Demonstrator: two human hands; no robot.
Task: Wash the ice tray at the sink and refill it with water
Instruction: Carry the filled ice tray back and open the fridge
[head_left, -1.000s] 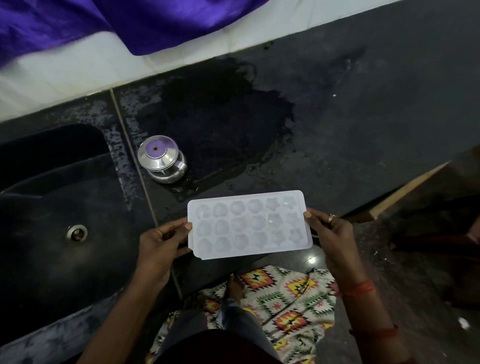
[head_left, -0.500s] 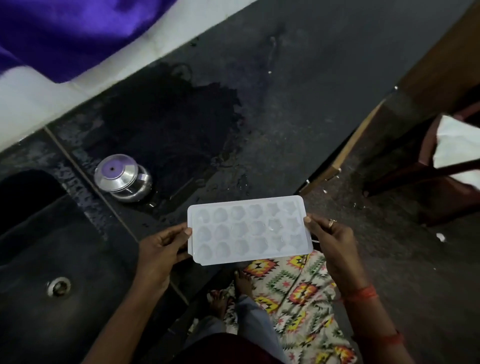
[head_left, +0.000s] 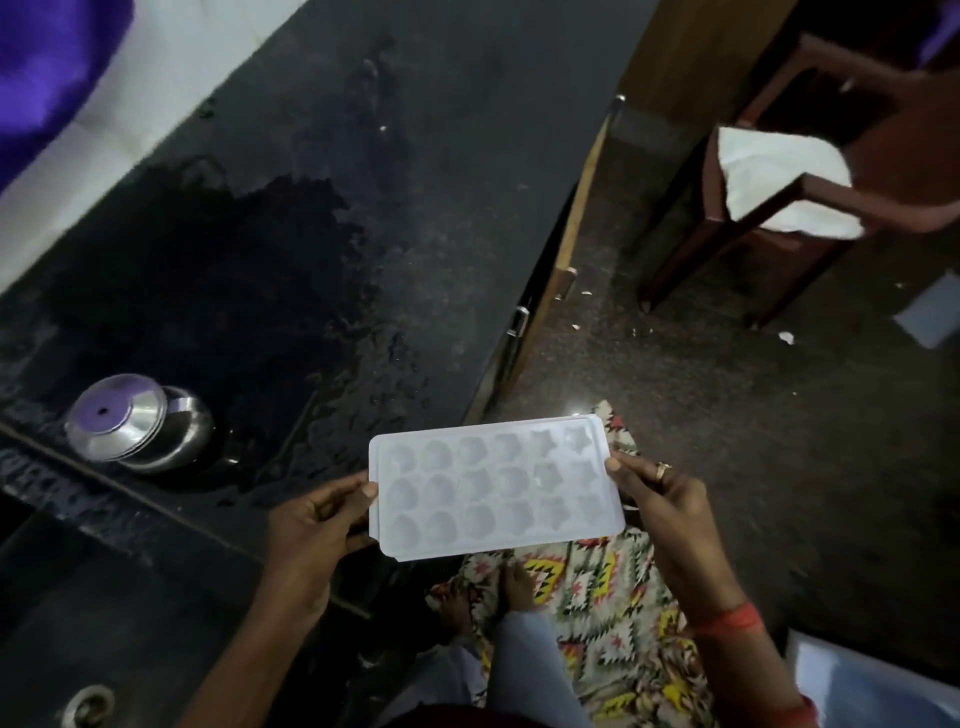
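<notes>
Ice tray (head_left: 493, 488) level, pinched at short ends by left hand (head_left: 311, 530), right hand (head_left: 670, 514) | sink (head_left: 78, 623) at 8 o'clock | cells look filled, refill seems done

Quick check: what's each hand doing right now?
Left hand: grips the left end of the ice tray.
Right hand: grips the tray's right end.

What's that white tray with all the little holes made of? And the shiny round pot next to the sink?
The ice tray looks like plastic: milky white, slightly see-through and matte, with moulded round and star-shaped cups. The lidded pot looks like polished steel or a similar metal: silvery and mirror-like, with a purple tint on the lid that is probably a reflection.
</notes>
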